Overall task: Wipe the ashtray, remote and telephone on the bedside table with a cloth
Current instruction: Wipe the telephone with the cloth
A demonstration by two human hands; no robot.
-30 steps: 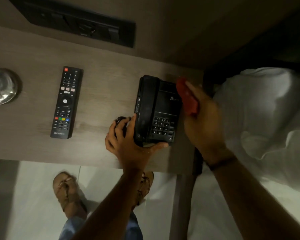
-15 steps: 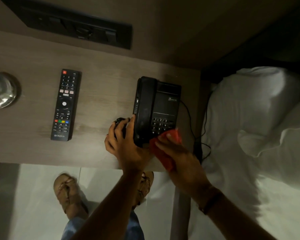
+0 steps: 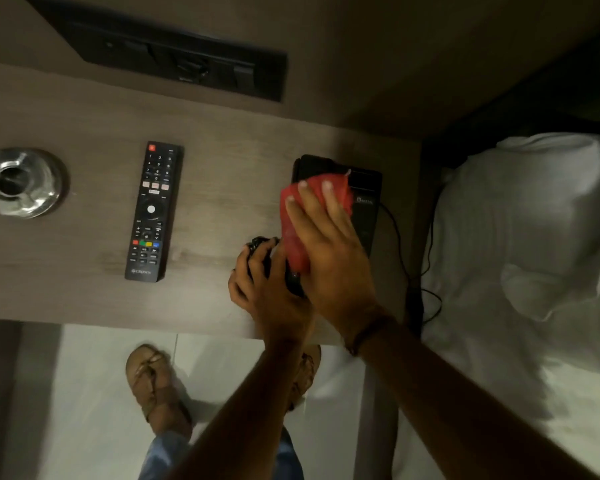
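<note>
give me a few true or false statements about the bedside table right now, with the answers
1. The right hand presses a red cloth onto the telephone. True.
2. The remote lies between the ashtray and the telephone. True.
3. The left hand is lifting the remote. False: it grips the near left end of the telephone, and the remote lies untouched on the bedside table.
4. The ashtray sits on the bed. False: it stands at the left end of the table.
5. A black cord runs from the telephone's right side. True.
</note>
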